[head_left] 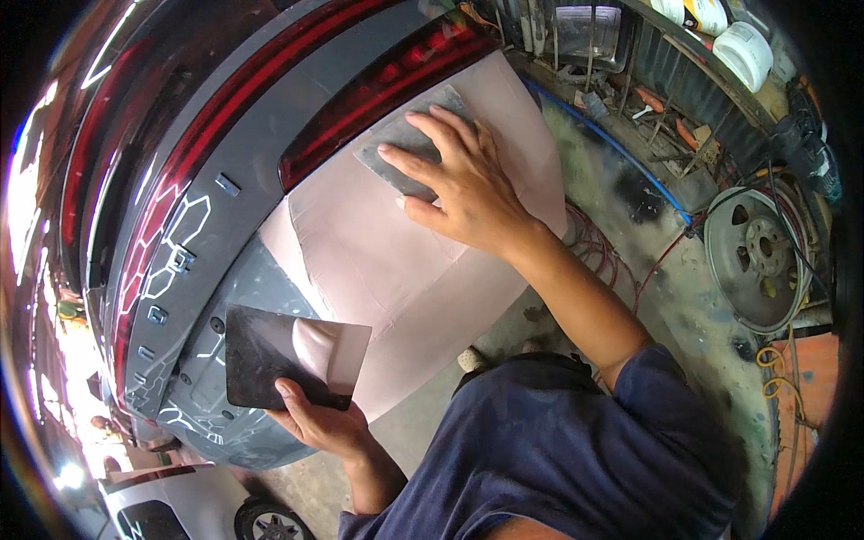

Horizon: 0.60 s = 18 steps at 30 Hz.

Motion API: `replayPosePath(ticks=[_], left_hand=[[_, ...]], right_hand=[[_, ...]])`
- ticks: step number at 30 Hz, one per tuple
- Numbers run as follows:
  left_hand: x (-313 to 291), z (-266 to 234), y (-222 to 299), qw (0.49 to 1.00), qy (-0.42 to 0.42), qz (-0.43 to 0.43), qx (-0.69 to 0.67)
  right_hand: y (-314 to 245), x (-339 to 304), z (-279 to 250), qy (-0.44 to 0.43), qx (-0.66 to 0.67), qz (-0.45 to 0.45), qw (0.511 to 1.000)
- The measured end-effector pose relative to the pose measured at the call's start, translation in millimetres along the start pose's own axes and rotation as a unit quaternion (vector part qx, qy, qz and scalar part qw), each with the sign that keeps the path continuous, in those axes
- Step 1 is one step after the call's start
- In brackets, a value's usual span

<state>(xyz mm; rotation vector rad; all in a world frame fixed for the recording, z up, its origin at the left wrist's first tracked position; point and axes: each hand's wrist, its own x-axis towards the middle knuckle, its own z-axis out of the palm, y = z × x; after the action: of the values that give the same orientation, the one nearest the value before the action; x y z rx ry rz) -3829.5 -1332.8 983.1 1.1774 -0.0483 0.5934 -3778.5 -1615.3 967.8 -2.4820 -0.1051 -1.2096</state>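
Observation:
My left hand (322, 423) grips the lower edge of a dark, flat putty board (255, 346), thumb on top. A glossy mound of pale pink body filler (311, 346) lies on the board's right part. Up and to the right, my right hand (475, 191) presses a thin grey spreader (382, 162) against the car's rear corner panel (360, 270), its fingers spread over the sheet. Pale pink filler coats that panel, with fine ridges and lines across it. Just beyond the spreader runs the red tail light (378, 94). My right palm and the spreader's near edge are hidden.
The dark grey car's tailgate (243, 135) fills the left side. At right, a bare wheel rim (760, 261) stands near a blue hose (630, 157) and tangled red hose (598, 243). White tubs (742, 52) sit at upper right. A white car (180, 504) is at lower left.

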Motion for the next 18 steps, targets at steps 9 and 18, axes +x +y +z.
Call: replayPosePath(ticks=[9,18], left_hand=[[6.3,1.0,-3.9,0.999,0.009,-0.011,0.030],[11.1,-5.9,-15.3,0.998,-0.011,0.001,0.065]], right_hand=[[7.1,7.0,11.1,0.009,0.007,-0.012,1.000],[6.6,-3.6,10.0,-0.056,-0.016,-0.012,0.998]])
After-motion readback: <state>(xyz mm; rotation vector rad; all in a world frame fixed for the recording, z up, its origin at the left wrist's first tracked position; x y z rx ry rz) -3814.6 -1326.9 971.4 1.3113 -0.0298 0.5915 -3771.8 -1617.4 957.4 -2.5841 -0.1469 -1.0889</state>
